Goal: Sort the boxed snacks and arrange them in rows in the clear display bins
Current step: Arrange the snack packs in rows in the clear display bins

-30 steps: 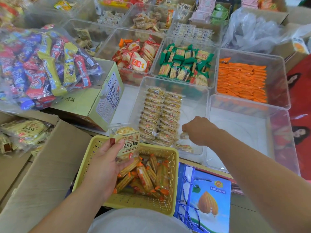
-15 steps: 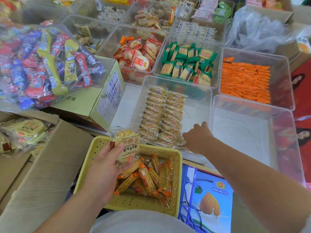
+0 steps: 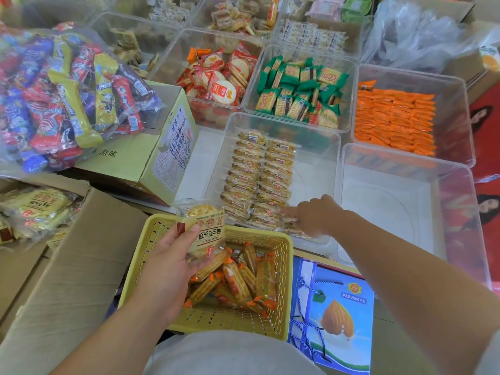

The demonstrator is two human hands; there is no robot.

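My left hand (image 3: 167,266) grips a yellow cracker packet (image 3: 205,231) over the far-left corner of the yellow basket (image 3: 286,280). Several orange-ended cracker packets (image 3: 238,282) lie loose in that basket. My right hand (image 3: 316,215) reaches into the clear bin (image 3: 335,169) ahead. Its fingers stretch left and press on the nearest packets of the two rows of yellow crackers (image 3: 259,180). The right half of this bin is bare.
An empty clear bin (image 3: 405,201) stands to the right. Behind are bins of orange packets (image 3: 395,120), green packets (image 3: 300,90) and red-and-white packets (image 3: 216,82). A yellow carton (image 3: 140,158) under a bag of mixed snacks (image 3: 62,98) sits left. A blue almond carton (image 3: 335,315) lies near right.
My right hand has gone from a fist beside the rows to stretched fingers pressing the near end of the rows. My left hand has kept hold of its packet.
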